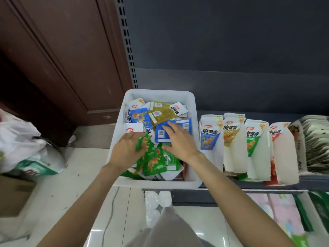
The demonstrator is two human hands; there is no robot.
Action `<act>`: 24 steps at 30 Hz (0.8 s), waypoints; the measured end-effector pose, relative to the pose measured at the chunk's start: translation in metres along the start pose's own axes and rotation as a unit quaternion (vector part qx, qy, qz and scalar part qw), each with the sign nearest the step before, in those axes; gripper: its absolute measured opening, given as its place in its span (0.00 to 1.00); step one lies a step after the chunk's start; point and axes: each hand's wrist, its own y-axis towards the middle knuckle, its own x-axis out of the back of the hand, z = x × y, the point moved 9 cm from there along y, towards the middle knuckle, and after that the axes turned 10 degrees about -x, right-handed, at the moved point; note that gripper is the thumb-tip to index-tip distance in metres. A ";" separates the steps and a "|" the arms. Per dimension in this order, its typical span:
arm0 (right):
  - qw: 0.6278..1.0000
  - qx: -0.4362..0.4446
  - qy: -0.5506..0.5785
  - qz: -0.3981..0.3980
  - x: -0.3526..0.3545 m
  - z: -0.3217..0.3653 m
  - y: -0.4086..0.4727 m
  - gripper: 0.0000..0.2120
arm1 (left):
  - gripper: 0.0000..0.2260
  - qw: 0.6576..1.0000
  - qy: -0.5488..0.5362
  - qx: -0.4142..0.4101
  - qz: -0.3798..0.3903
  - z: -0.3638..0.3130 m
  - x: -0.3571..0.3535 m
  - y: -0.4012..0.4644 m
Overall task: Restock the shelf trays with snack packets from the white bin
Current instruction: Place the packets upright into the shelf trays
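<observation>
Two bare hands are down in the white bin (193, 104), which sits at the left end of the dark shelf (249, 184). The left hand (127, 148) curls its fingers round a bunch of green snack packets (150, 154) near the bin's near-left side, holding them up on edge above the heap. The right hand (179, 139) lies flat with fingers straight and spread, its fingertips resting on a blue packet (161, 133) that shows its barcode side; it grips nothing. Further back in the bin lie an olive-yellow packet (160, 111), another blue packet face up (140, 116), and several white-topped ones, all jumbled together.

Just to the right of the bin stand four white shelf trays in a row. The first tray (212, 154), touching or nearly touching the bin wall, shows a blue-fronted packet; the second (235, 154) a yellow one, with more packets stacked behind; the third (259, 157) a green one; the fourth (283, 157) a red one. Beyond them, at the far right, a row of pale packets (315, 143) stands packed on edge.

On the floor to the left lie a white plastic bag (19, 136) and a cardboard box (12, 196).
</observation>
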 end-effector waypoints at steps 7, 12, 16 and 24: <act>0.991 0.038 -0.101 -0.081 0.007 0.016 0.002 0.20 | 0.18 0.992 -0.118 0.052 0.000 -0.005 -0.018 0.014; 0.917 0.021 0.024 -0.397 0.091 -0.002 -0.057 0.04 | 0.21 0.891 -0.403 0.188 -0.095 -0.011 -0.011 0.009; 0.758 -0.190 0.545 -0.303 0.069 -0.072 -0.086 0.04 | 0.17 0.755 -0.592 0.271 -0.078 -0.036 -0.033 -0.002; 0.663 -0.207 0.679 -0.239 0.027 -0.092 -0.108 0.11 | 0.10 0.782 -0.611 0.108 -0.063 -0.096 -0.015 0.027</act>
